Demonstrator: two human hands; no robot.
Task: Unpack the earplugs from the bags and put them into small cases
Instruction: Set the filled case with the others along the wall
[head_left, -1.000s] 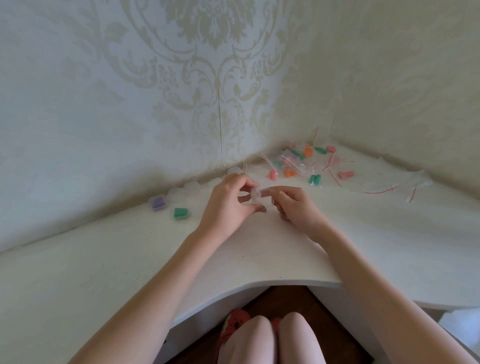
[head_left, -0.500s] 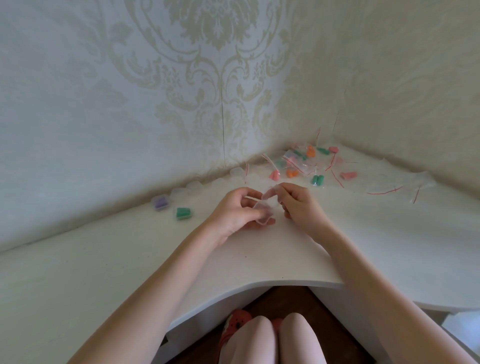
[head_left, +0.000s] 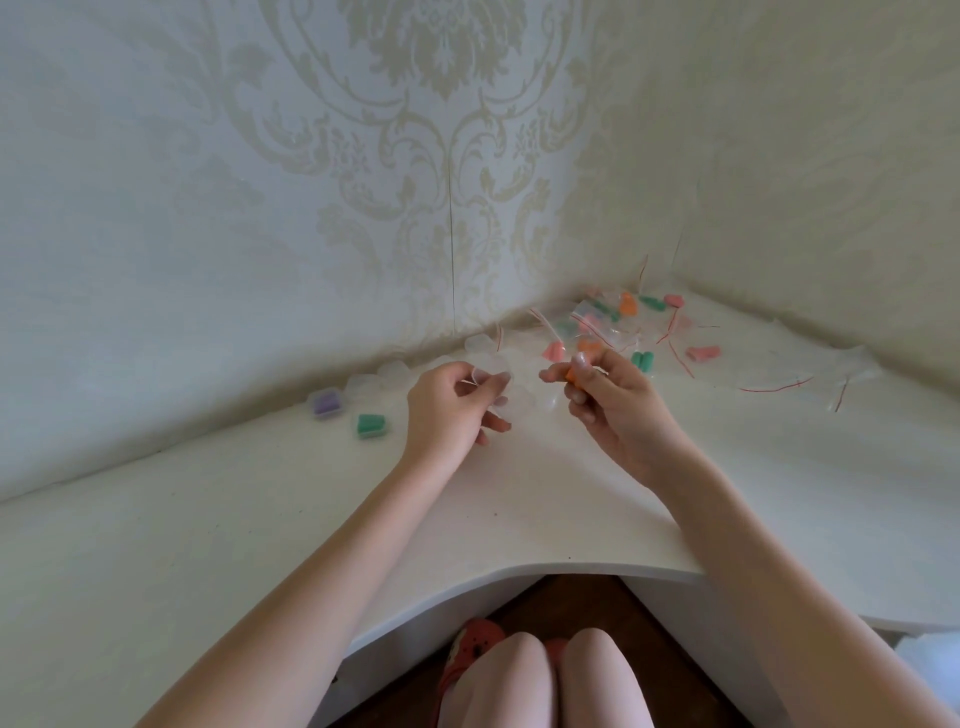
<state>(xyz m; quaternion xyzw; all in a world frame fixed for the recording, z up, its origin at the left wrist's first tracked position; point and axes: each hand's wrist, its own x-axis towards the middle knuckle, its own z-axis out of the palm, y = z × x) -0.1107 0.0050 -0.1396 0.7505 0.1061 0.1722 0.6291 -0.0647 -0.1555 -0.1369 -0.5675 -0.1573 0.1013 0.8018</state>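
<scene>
White bench (head_left: 519, 499); cream damask wallpaper (head_left: 415, 130); purple-filled case (head_left: 326, 403); green-filled case (head_left: 370, 425); seemingly orange earplug (head_left: 572, 375).

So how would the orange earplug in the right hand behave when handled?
The orange earplug, pinched in the right hand, looks like foam: probably very light and squashy. It seems roughly cylindrical, so it may roll on the desk if dropped.

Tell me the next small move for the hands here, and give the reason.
Probably bring the right hand across and drop its orange earplug into the clear case that the left hand holds. The earplug looks free of any bag, the case seems open and empty, and the hands are apart above the table.
</scene>
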